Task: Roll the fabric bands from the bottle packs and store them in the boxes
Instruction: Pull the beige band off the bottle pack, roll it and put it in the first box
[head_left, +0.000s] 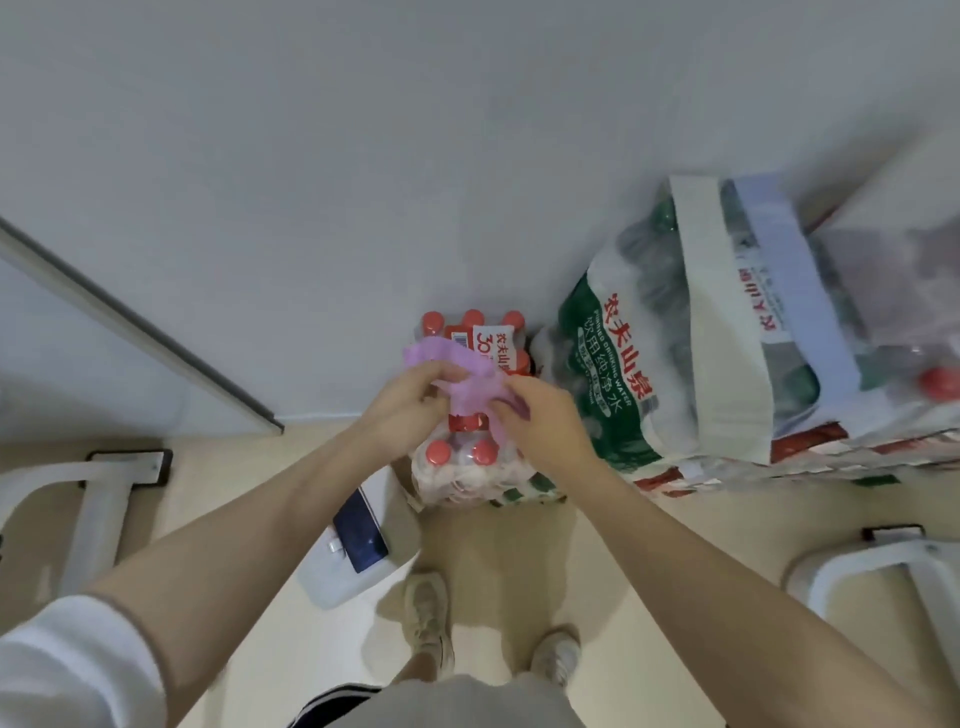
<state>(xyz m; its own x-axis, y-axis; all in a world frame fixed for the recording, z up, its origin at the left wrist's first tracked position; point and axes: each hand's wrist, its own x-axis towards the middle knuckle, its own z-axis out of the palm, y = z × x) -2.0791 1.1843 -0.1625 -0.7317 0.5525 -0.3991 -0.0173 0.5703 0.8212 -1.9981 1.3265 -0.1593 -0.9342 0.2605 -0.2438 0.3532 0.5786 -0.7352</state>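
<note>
Left hand (410, 400) | right hand (540, 421) | both grip purple band (470, 371) between them

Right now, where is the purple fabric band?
In the head view, centre frame: the purple fabric band is held between the left hand and right hand, above the red-capped bottle pack.

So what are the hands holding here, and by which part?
Both hands grip the purple fabric band above the red-capped bottle pack: left hand its middle, right hand the nearer right end.
</note>
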